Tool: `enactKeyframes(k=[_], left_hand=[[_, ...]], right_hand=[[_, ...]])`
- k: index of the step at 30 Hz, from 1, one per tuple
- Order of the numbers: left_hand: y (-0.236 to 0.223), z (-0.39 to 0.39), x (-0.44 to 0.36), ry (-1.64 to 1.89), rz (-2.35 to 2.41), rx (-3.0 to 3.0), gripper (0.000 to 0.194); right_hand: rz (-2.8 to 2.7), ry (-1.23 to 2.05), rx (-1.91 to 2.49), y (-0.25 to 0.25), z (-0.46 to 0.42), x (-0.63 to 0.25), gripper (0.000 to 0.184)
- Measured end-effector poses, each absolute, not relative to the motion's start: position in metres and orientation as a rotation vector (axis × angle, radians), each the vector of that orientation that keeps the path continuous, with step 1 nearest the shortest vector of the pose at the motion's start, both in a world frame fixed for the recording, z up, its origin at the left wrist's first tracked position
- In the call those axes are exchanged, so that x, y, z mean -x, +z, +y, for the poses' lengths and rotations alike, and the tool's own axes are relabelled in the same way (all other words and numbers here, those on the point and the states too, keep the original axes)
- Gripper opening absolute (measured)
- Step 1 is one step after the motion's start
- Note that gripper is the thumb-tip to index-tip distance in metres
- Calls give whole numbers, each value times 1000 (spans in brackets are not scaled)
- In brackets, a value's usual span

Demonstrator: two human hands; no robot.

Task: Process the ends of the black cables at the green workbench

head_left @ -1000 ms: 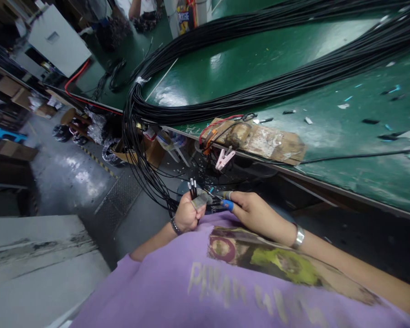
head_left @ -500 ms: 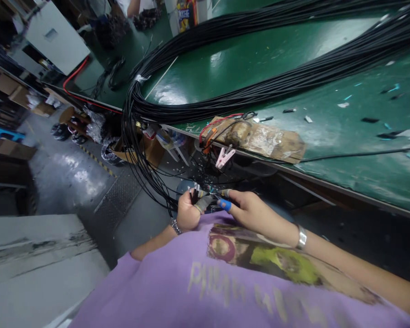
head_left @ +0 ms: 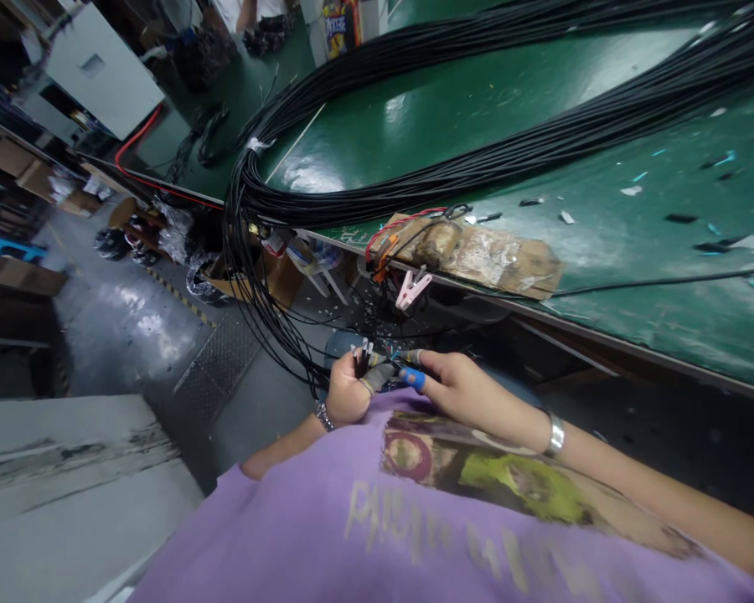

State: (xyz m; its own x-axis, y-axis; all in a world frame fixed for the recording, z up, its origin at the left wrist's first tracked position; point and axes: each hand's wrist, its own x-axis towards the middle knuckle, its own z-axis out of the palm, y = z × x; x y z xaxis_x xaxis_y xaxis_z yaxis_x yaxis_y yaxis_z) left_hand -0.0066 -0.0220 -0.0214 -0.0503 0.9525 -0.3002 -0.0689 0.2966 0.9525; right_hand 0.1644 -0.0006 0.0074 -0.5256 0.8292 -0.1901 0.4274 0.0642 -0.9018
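My left hand (head_left: pixel 345 392) is a closed fist around a small bunch of black cable ends (head_left: pixel 360 358) whose pale stripped tips stick up above it. My right hand (head_left: pixel 462 387), with a blue cover on one fingertip, pinches at those tips from the right; a small tool or wire piece between its fingers is too small to name. Both hands sit close to my purple shirt (head_left: pixel 415 519), below the bench edge. The cables lead up into a thick black cable bundle (head_left: pixel 452 172) draped over the green bench (head_left: pixel 634 243).
A taped cardboard pad (head_left: pixel 496 255) with red and black wires and a pink clip (head_left: pixel 411 291) sits at the bench edge. Cable scraps litter the bench top. Boxes and bags crowd the floor at left; a grey surface (head_left: pixel 69 469) lies at lower left. Another person's arm shows at the top.
The cable tips in my left fist now show pale stripped ends where they were black a second ago. My right hand has shifted slightly closer to the fist.
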Motion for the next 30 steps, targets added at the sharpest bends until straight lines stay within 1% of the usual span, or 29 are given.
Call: enactKeyframes(k=[4, 8, 14, 16, 20, 24, 27, 30], left_hand=[[-30, -23, 9, 1007, 1246, -884, 41], [-35, -24, 10, 981, 1142, -857, 41], [-29, -24, 9, 958, 1074, -773, 46], [-28, -23, 10, 925, 1058, -767, 48], [-28, -21, 11, 831, 1020, -757, 49], [-26, -19, 12, 774, 999, -689, 51], [-24, -19, 11, 800, 981, -622, 52], [-24, -18, 11, 833, 970, -573, 49]], right_hand=[[-1967, 1525, 1245, 4, 1, -167, 39], [-1894, 1664, 1206, 3, 3, -169, 44], [-1576, 2119, 1212, 7, 5, -168, 50], [-1491, 2187, 1211, 7, 6, -167, 50], [-1378, 2229, 1192, 2, 6, -165, 50], [-1317, 2273, 1169, -4, 6, -164, 54], [-1339, 2254, 1152, -7, 6, -166, 55], [-1427, 2166, 1154, -10, 4, -169, 53]])
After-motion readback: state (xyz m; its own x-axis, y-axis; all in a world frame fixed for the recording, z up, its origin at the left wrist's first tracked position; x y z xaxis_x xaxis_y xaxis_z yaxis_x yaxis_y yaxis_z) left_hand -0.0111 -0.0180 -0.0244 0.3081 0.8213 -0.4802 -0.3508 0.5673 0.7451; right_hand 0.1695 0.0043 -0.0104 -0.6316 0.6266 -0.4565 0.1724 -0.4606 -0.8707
